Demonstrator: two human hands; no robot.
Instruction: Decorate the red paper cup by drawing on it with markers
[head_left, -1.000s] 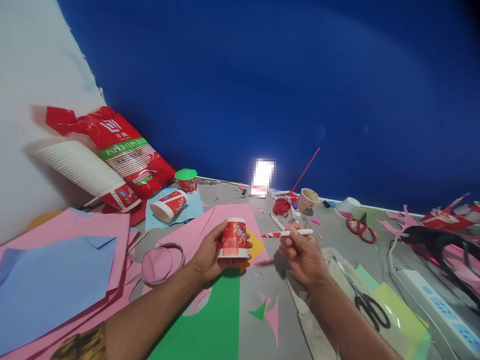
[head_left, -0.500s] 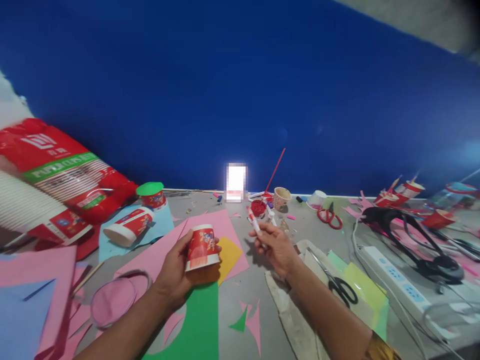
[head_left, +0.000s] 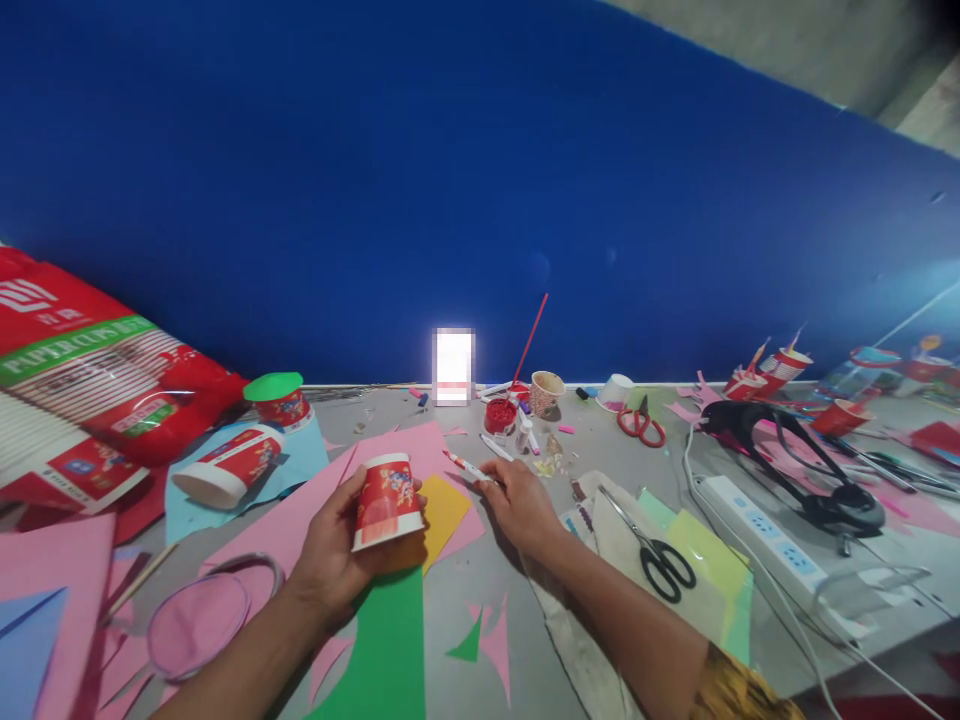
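Wrapped around a red paper cup (head_left: 388, 503) is my left hand (head_left: 336, 540); the cup is upside down, its wide white rim low, with a lighter red patch near that rim. In my right hand (head_left: 521, 505) a white marker with a red tip (head_left: 465, 466) is pinched, its tip pointing left towards the cup but apart from it. Below the cup lie an orange paper piece (head_left: 448, 515) and a green sheet (head_left: 394, 640) over pink paper (head_left: 420, 445). Beyond the marker stands a small red pot (head_left: 500, 415) with a red stick in it.
Black-handled scissors (head_left: 664, 568) lie on a cloth to the right, near a white power strip (head_left: 765, 535) and a black head strap (head_left: 787, 460). Red scissors (head_left: 641, 425) lie further back. At left are a paper cup bag (head_left: 97, 350) and a cup lying on its side (head_left: 232, 465).
My right hand has brought the marker left and lower, nearer the cup, and its tip now points left. The view has shifted a little to the right. The left hand keeps hold of the cup.
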